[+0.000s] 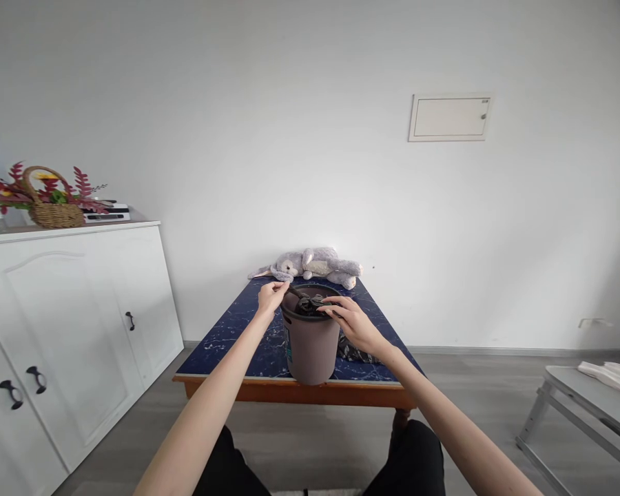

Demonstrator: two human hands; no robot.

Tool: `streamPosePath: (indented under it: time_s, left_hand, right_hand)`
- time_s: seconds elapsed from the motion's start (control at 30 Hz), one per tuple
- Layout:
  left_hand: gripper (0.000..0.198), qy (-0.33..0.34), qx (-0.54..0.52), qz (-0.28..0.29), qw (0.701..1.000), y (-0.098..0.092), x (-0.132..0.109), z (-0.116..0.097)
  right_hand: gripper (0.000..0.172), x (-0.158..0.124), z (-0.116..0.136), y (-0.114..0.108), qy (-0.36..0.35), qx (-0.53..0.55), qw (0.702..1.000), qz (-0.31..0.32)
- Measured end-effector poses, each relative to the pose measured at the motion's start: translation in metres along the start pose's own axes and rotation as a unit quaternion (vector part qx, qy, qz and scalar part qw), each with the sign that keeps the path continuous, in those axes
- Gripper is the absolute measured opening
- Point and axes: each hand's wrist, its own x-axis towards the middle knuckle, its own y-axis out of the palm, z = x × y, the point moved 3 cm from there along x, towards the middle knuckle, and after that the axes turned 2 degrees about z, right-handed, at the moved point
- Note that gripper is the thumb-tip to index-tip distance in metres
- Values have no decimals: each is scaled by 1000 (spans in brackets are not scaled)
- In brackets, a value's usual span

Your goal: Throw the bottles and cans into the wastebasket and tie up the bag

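Note:
A mauve-brown bin with a dark rim stands upright at the front edge of the blue marble-patterned table. Crumpled black plastic bag material shows in its mouth. At the rim's left side, my left hand is closed, its fingertips pinching a strip of the black bag. My right hand reaches over the right rim, its fingers close together on the black plastic; the exact grip is partly hidden. More black plastic lies on the table right of the bin, below my right hand.
A plush rabbit lies at the back of the table, against the wall. White cabinets stand left, with a flower basket on top. A grey folding table holding a white cloth is at right.

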Motion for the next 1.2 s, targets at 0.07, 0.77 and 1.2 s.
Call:
streamPosePath:
  time_s: [0.07, 0.77, 1.2]
  left_hand:
    - [33, 5, 22, -9, 1000, -4, 4, 3]
    - [32, 110, -10, -45, 993, -20, -3, 3]
    - [80, 74, -56, -47, 995, -17, -47, 60]
  right_hand:
    - [41, -5, -2, -1, 10, 14, 1000, -9]
    - [55, -13, -43, -6, 141, 94, 982, -79]
    - [34, 60, -39, 1, 79, 13, 991, 106]
